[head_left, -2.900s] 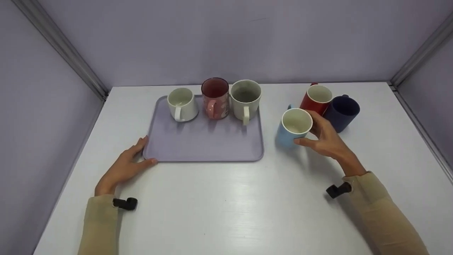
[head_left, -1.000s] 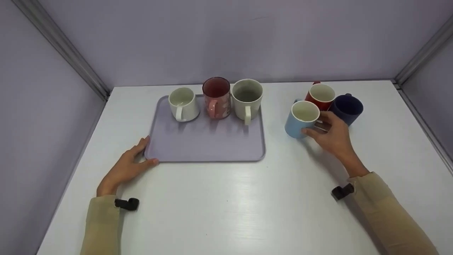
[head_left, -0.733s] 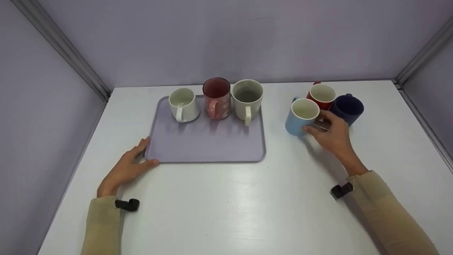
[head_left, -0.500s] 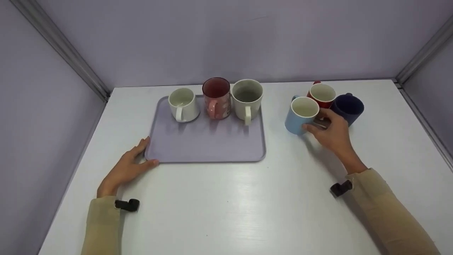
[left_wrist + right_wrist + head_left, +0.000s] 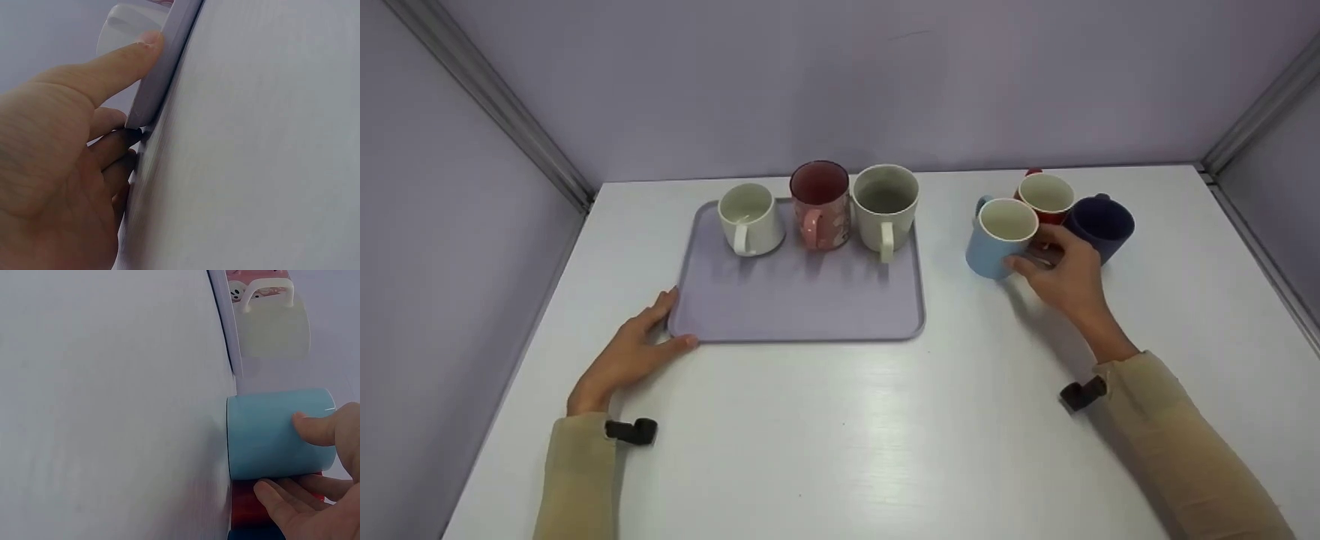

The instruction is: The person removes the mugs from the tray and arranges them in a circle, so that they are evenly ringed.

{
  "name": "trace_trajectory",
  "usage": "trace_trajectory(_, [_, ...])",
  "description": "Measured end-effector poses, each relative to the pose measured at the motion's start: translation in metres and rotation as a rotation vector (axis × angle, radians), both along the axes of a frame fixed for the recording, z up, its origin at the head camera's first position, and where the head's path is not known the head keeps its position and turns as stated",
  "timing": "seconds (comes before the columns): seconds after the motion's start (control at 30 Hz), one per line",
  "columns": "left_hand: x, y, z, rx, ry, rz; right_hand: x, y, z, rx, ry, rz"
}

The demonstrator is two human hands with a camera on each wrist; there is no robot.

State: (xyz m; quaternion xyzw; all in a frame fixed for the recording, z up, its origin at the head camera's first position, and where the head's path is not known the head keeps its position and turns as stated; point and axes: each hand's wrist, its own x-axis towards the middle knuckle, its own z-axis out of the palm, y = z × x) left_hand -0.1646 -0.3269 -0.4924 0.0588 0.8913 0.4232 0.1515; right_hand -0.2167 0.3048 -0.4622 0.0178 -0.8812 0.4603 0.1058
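My right hand grips a light blue mug by its right side, thumb on the near wall and fingers behind. In the right wrist view the mug stands upright with its base on or very near the table. Its handle points to the back left. Directly behind it is a red mug, and a dark blue mug stands just right of my fingers. My left hand holds the front left corner of a lilac tray, thumb at the front rim, fingers along the left edge.
On the tray's back half stand a white mug, a pink mug and a larger off-white mug, handles facing me. The white table ends at a pale back wall, with side walls left and right.
My right hand has moved the light blue mug back and slightly right, close to the red mug. The left hand stays at the tray corner, and the mugs on the tray have not moved.
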Motion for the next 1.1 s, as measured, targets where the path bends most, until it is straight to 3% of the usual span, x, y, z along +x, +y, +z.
trace_trajectory(0.3, [0.000, 0.002, 0.003, 0.004, 0.005, 0.002, 0.003, -0.002, 0.007, 0.009, 0.040, -0.026])
trace_trajectory(0.57, [0.001, 0.001, 0.004, -0.001, -0.002, 0.006, 0.009, -0.025, 0.035, 0.045, 0.315, -0.066])
trace_trajectory(0.67, [0.001, 0.000, 0.004, 0.009, -0.007, 0.005, 0.008, -0.041, 0.040, 0.041, 0.361, -0.040])
trace_trajectory(0.73, [0.001, 0.000, 0.003, 0.018, -0.009, 0.007, 0.007, -0.055, 0.041, 0.012, 0.340, 0.000])
trace_trajectory(0.83, [0.001, 0.000, 0.002, 0.016, -0.002, 0.006, 0.004, -0.078, 0.039, -0.027, 0.233, 0.079])
trace_trajectory(0.97, [0.001, 0.000, 0.004, 0.011, 0.001, 0.004, -0.003, -0.110, 0.028, -0.091, 0.085, 0.192])
trace_trajectory(1.1, [0.001, 0.001, 0.004, 0.008, -0.008, 0.008, -0.012, -0.138, 0.018, -0.149, -0.020, 0.248])
